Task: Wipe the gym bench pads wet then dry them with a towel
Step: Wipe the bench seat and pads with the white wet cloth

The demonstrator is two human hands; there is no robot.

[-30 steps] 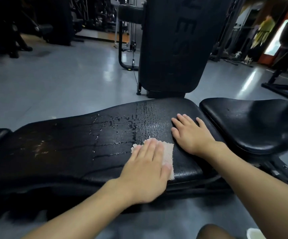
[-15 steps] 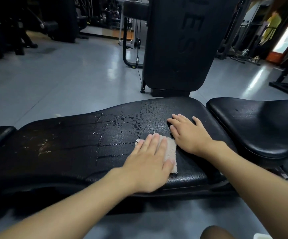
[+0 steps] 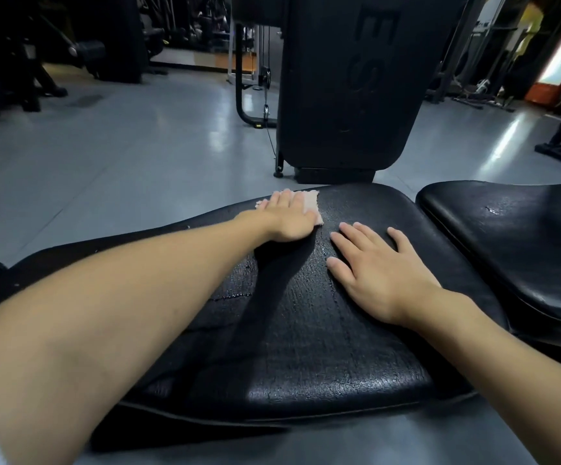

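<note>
**Flat Palm on the Cloth at the Far Edge**

The left hand lies stretched out flat, fingers straight, pressing a small pale cloth onto the far edge of the long pad. It is not clutching the cloth, only bearing down with the palm. The cloth is thin and pinkish, with a frayed corner poking out past the fingertips.

The right hand is spread open on the same pad, just beside the left, fingers fanned and holding nothing.

The pad is black vinyl, cracked all over into fine crazed lines, and it glistens wet near the hands. To the right, across a narrow gap, sits the seat pad, which is smoother, glossy and rounded at the corners, with a small scuff on top.

Beyond the pads stand a tall black machine housing and a shiny grey floor.
</note>
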